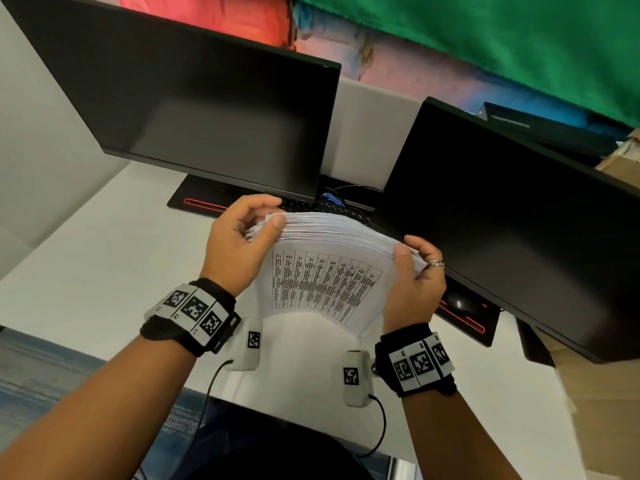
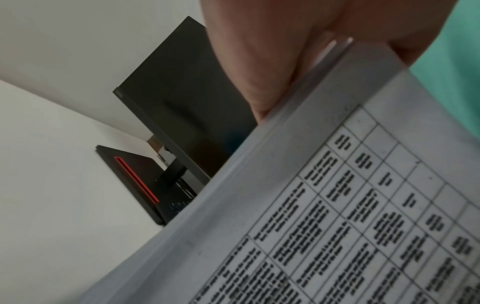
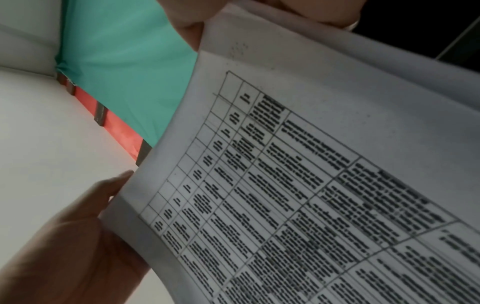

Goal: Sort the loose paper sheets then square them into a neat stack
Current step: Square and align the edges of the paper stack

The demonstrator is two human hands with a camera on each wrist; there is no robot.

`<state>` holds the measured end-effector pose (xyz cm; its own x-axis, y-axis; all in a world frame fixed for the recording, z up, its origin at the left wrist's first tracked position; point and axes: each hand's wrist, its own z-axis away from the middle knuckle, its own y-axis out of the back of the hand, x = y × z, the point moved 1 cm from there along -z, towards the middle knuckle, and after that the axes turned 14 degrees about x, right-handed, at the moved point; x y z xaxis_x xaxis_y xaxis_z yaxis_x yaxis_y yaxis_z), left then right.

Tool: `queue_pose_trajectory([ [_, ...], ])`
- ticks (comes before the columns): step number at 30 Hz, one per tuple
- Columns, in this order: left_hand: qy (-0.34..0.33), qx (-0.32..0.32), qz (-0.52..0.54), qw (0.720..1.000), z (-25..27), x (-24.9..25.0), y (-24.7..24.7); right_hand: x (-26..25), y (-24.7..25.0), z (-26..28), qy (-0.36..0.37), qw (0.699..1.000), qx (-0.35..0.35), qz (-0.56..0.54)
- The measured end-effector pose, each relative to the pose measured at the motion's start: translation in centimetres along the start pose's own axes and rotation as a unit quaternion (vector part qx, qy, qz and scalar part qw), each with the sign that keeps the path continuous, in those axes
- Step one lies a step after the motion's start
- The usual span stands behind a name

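Observation:
A thick stack of white paper sheets (image 1: 329, 271) stands upright above the white desk (image 1: 104, 258), bowed toward me, with a printed table on the near sheet. My left hand (image 1: 242, 237) grips its upper left corner, thumb on the top edges. My right hand (image 1: 415, 271), with a ring, grips the upper right corner. The top edges look fanned and uneven. In the left wrist view the thumb (image 2: 259, 61) presses on the printed sheet (image 2: 337, 205). The right wrist view shows the same sheet (image 3: 311, 185) and the left hand (image 3: 78, 236) at its far edge.
Two dark monitors stand behind the stack, one at left (image 1: 194, 109) and one at right (image 1: 502, 220), on black bases with red strips (image 1: 204, 204). A keyboard (image 1: 304, 204) lies between them. A green cloth (image 1: 485, 39) hangs behind. A cardboard box (image 1: 616, 161) sits far right.

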<state>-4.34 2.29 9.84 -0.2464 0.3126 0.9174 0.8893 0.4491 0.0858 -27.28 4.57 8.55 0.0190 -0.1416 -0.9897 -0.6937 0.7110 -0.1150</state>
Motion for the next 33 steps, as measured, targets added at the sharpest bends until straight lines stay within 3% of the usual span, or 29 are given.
queue_pose_trajectory([
  [6, -0.004, 0.02, -0.008, 1.0, -0.1, 0.2, -0.5, -0.2, -0.5, 0.1, 0.011, 1.0, 0.002, -0.011],
  [10, 0.004, -0.043, 0.018, 0.999, 0.3, 0.1, 0.3, 0.5, 0.6, 0.1, 0.004, 0.996, -0.082, 0.027],
  [14, 0.009, -0.05, -0.044, 0.998, 0.1, -0.3, 1.1, 1.5, 0.9, 0.0, -0.098, 0.987, -0.118, 0.058],
  [16, 0.029, -0.073, -0.028, 0.996, 0.0, -0.1, 0.9, 1.6, 0.9, -0.2, -0.111, 0.985, -0.12, 0.062],
  [18, -0.003, -0.103, -0.051, 0.993, -0.4, 0.7, 1.2, 1.1, 0.8, -0.7, -0.069, 0.986, -0.129, 0.081],
  [21, -0.099, -0.181, -0.176, 0.963, -1.7, 3.2, 2.1, -1.4, 0.0, -1.7, 0.076, 0.974, -0.183, 0.108],
  [24, -0.167, -0.245, -0.306, 0.905, -1.6, 5.3, 1.3, -5.0, -1.8, -1.6, 0.235, 0.914, -0.27, 0.192],
  [26, -0.202, -0.21, -0.31, 0.905, -0.7, 5.7, 0.3, -6.3, -3.0, -1.1, 0.305, 0.879, -0.301, 0.209],
  [28, -0.166, -0.159, -0.286, 0.93, -0.3, 5.0, 0.5, -6.2, -3.4, -1.2, 0.328, 0.881, -0.273, 0.202],
  [30, -0.101, -0.099, -0.257, 0.956, -0.7, 3.6, 1.6, -4.7, -2.4, -1.7, 0.357, 0.885, -0.165, 0.25],
  [31, -0.065, -0.072, -0.238, 0.966, -1.0, 3.0, 2.4, -3.7, -1.5, -1.9, 0.345, 0.893, -0.102, 0.272],
  [33, 0.015, -0.014, -0.193, 0.981, -1.3, 1.9, 4.1, -1.4, 0.4, -1.5, 0.254, 0.925, -0.003, 0.283],
])
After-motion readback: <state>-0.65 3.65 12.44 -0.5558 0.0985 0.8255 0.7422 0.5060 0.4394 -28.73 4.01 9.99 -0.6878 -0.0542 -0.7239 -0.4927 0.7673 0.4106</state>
